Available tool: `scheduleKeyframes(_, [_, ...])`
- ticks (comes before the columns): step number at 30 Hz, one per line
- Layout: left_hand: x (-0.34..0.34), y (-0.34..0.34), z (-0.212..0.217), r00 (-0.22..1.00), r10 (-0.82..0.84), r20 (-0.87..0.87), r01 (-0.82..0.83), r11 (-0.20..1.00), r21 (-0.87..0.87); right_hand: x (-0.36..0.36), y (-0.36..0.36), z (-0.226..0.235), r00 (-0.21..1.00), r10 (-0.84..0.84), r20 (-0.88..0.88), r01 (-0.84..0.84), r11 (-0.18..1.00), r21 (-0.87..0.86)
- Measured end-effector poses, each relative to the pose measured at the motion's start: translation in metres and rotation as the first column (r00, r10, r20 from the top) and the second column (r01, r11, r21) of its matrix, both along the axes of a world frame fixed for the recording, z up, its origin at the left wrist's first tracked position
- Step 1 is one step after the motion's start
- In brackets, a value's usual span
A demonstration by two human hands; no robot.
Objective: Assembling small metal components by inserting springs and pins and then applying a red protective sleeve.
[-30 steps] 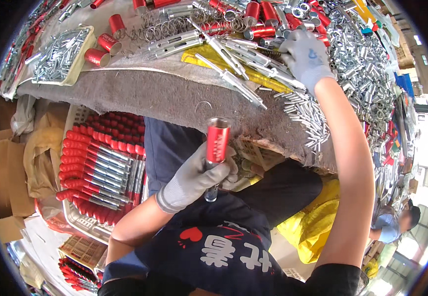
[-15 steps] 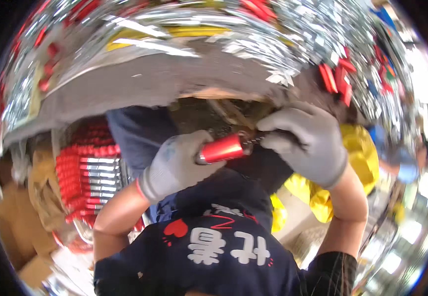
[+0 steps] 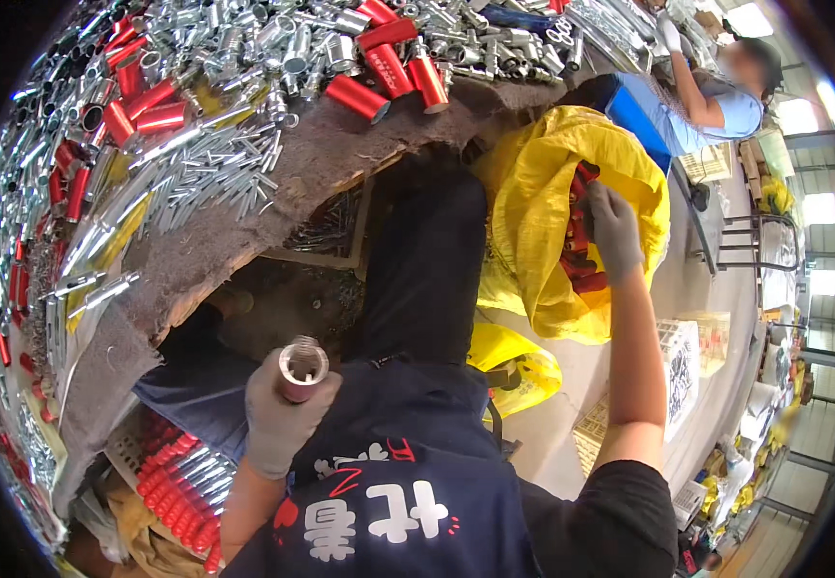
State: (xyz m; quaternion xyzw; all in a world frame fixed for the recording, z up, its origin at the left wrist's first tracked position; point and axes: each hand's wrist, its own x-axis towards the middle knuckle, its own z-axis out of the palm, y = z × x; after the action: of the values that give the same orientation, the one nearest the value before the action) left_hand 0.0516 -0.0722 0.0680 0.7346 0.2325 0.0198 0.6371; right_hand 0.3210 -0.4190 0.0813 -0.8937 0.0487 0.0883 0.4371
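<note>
The tube (image 3: 299, 391) stands mouth-up in the left hand (image 3: 281, 416), fingers wrapped around it, and is best held steady so the spring (image 3: 308, 344) stays seated, while the right hand (image 3: 614, 233), its hold impossible to tell, is at red parts (image 3: 586, 280) inside the yellow sack (image 3: 531, 204).

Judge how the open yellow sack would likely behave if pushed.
The yellow sack would probably buckle rather than stay stiff, being creased and loosely folded. The red parts visible inside likely add weight, perhaps steadying it.
</note>
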Motion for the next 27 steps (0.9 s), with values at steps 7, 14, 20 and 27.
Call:
scheduleKeyframes(7, [0.012,-0.001,-0.003,0.987,-0.073,-0.141,0.054,0.989,-0.136,0.003,-0.23,-0.308,0.557,0.815,0.157,-0.703,0.564,-0.433])
scheduleKeyframes(14, [-0.001,-0.008,-0.011,0.988,-0.047,-0.149,0.036,0.996,-0.079,0.042,-0.153,-0.19,0.971,0.239,0.004,-0.185,0.762,-0.621])
scheduleKeyframes(20, [-0.013,0.008,-0.004,0.986,-0.066,-0.154,0.068,0.998,0.013,-0.018,-0.091,-0.024,0.959,-0.267,0.095,0.207,0.889,0.409])
scheduleKeyframes(27, [-0.024,0.009,-0.007,0.991,-0.132,-0.03,0.136,0.975,0.174,-0.116,-0.035,0.007,0.994,0.062,-0.091,0.036,0.599,0.8])
